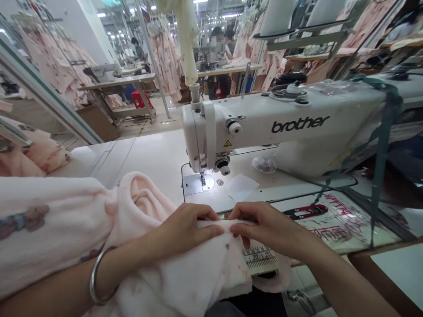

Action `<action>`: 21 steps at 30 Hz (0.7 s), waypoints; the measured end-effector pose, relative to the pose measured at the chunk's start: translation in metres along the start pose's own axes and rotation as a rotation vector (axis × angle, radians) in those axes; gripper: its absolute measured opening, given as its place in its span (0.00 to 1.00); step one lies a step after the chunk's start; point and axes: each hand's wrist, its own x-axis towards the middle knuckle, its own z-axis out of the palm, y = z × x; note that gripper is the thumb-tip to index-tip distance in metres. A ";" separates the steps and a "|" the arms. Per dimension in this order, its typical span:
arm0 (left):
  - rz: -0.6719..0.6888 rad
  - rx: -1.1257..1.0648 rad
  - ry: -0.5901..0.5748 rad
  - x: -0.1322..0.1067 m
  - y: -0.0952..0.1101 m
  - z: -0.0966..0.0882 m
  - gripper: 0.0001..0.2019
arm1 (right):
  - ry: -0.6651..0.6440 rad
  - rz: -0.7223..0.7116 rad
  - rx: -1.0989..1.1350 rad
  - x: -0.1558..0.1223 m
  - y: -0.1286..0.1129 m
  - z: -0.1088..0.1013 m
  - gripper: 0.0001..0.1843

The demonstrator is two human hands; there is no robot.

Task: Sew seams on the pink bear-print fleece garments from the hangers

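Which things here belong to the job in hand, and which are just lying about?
In the job:
- pale pink fabric, pinched by the left hand and right hand
- sewing machine, probably

Apparently just lying about:
- red snips
- white scrap
- clear round object

- Fabric (191, 268), 6 to 9 o'clock: pale pink, with small dark flecks and, between 8 and 9, a brown-and-blue printed motif.
- Bangle (94, 277), 8 o'clock: silver.
- Tabletop (158, 152), 9 o'clock: white.
- Stool (140, 100), 10 o'clock: bright red.
- Hanging garments (165, 61), 11 o'clock: pink, dark-specked.
- Hanging cloth (187, 44), between 11 and 12: pale yellow.
- Thread cones (276, 17), 1 o'clock: white.
- Sewing machine (254, 121), 2 o'clock: white, black lettering, yellow-and-black warning label (228, 143).
- Strap (382, 149), 3 o'clock: dark green.
- Thread snips (310, 212), 4 o'clock: red and black.
- Ruler (262, 264), 5 o'clock: pale, black-marked.
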 end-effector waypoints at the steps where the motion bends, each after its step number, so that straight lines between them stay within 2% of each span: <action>1: -0.028 -0.035 -0.005 0.002 -0.002 -0.002 0.12 | -0.022 0.013 0.034 0.006 0.001 -0.001 0.08; 5: -0.152 -0.051 0.051 0.019 -0.011 -0.014 0.15 | -0.106 0.073 0.033 0.041 -0.003 -0.013 0.09; 11: -0.231 0.102 0.192 0.048 -0.020 -0.032 0.15 | -0.086 0.159 -0.128 0.094 -0.014 -0.030 0.08; 16: -0.296 0.099 0.205 0.060 -0.024 -0.041 0.14 | -0.087 0.236 -0.206 0.109 -0.028 -0.036 0.11; 21: -0.331 0.104 0.133 0.069 -0.027 -0.050 0.22 | -0.087 0.185 -0.227 0.114 -0.039 -0.040 0.21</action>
